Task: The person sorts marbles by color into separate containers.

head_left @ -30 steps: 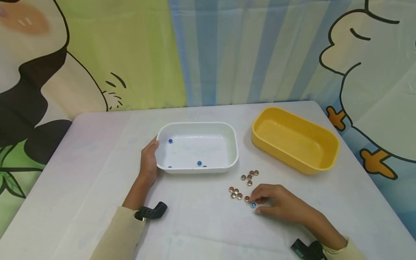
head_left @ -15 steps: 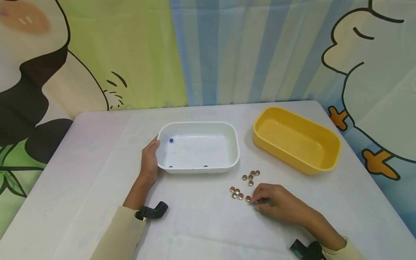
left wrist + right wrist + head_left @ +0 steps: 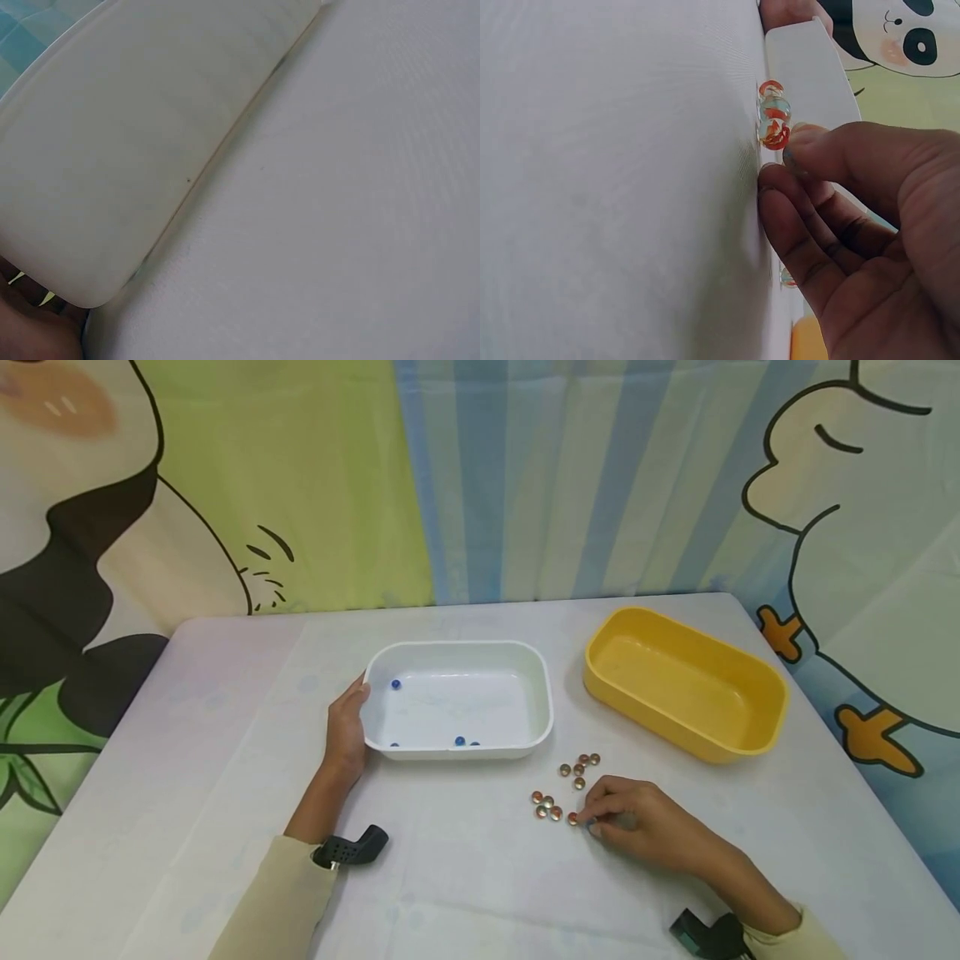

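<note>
Four blue marbles [image 3: 460, 741] are seen inside the white tray [image 3: 427, 706] in the head view: one is placed towards the far left corner, and three are seen along the near side, two of them partly hidden by the near rim. The tray's left end is gripped by the left hand [image 3: 347, 727], with the thumb laid at the rim. To the right, the yellow tub [image 3: 678, 685] is set at a slant, its smooth inner floor exposed. On the white cloth [image 3: 450, 852], below both containers, orange-tinted marbles [image 3: 555, 813] are scattered in two loose clusters. Just beside the lower one, a bluish marble [image 3: 590, 823] is pinched between the thumb and forefinger of the right hand [image 3: 648, 822]. In the left wrist view, the tray's pale outer wall is shown from close by, its corner met by the left hand; its contents cannot be told from there. In the right wrist view, the bluish marble is mostly covered by the thumb, the other fingers being bent loosely; orange-tinted marbles are lined up just beyond, and the tub's edge is glimpsed below.
</note>
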`<action>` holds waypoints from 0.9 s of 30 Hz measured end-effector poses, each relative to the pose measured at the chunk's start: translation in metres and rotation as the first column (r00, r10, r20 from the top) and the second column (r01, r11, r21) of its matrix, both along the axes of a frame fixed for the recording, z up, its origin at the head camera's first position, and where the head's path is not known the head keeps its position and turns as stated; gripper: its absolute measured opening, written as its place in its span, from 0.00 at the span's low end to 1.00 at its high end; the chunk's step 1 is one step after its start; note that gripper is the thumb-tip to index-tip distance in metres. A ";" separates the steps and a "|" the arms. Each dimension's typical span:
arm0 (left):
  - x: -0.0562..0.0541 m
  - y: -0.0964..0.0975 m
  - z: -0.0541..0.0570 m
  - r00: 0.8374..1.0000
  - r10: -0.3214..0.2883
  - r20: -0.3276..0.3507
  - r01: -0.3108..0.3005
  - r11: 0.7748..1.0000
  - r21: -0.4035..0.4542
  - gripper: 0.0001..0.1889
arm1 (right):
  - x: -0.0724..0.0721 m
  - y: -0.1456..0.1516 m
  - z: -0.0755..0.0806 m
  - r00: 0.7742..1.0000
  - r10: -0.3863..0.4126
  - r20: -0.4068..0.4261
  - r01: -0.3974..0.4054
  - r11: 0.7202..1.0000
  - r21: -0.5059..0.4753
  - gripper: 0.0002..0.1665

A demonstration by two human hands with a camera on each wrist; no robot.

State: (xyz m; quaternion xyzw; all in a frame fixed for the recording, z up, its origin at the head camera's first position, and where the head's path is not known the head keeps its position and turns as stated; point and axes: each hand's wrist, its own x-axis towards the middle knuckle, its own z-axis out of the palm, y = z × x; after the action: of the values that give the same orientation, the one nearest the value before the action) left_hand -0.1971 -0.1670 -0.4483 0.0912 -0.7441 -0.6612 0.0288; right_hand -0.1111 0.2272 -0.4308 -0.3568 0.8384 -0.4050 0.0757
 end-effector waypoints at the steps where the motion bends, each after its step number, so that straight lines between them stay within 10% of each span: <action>1: 0.000 0.000 0.000 1.000 0.001 0.000 -0.001 1.000 -0.002 0.27 | -0.001 0.000 0.000 1.000 -0.007 -0.009 0.007 1.000 0.005 0.17; 27: 0.000 -0.002 -0.001 1.000 -0.006 -0.014 0.006 1.000 0.011 0.27 | -0.028 -0.005 0.024 0.966 -0.230 -0.122 0.236 0.971 0.036 0.18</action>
State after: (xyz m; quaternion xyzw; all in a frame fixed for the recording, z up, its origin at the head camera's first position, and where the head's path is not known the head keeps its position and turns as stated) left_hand -0.1974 -0.1685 -0.4493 0.0845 -0.7405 -0.6660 0.0313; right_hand -0.1392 0.2222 -0.4073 -0.2767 0.8875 -0.3682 -0.0125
